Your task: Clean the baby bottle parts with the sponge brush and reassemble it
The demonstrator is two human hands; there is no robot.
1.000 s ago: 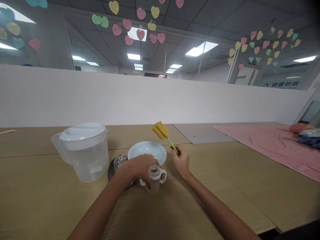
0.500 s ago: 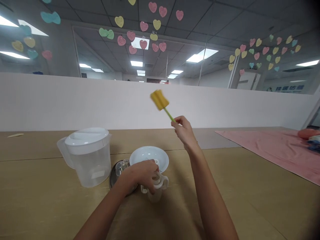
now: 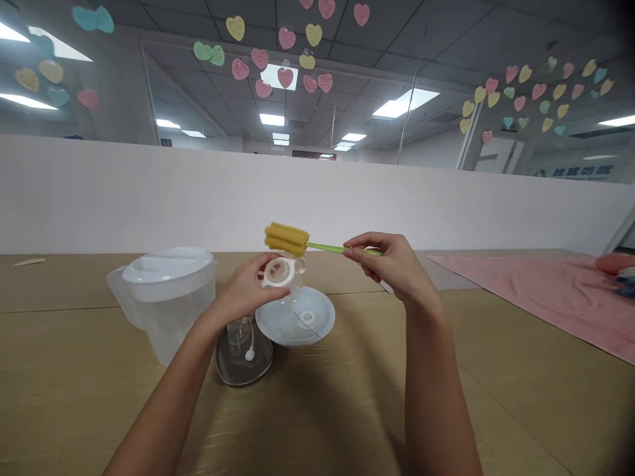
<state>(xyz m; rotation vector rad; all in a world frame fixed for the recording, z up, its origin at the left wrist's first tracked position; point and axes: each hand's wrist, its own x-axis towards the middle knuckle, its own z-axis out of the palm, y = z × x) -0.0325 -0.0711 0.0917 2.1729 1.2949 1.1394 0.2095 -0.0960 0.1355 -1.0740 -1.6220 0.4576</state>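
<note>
My left hand grips a clear bottle with a white two-handled collar, held up with its open mouth facing me. In my right hand is the green handle of a yellow sponge brush. The sponge lies level just above the bottle's collar. Below the bottle stands a pale blue bowl with a small white ring in it. Left of the bowl, a dark metal tray holds a clear cup-shaped piece and a thin tube with a white end.
A lidded translucent pitcher stands at the left, close to my left forearm. A pink cloth covers the table's right side, with red and blue items at its far edge. Behind the table runs a low white wall.
My left hand has lifted the bottle from the table and tipped its mouth towards me. The brush has come down and swung level, its sponge now by the bottle.
</note>
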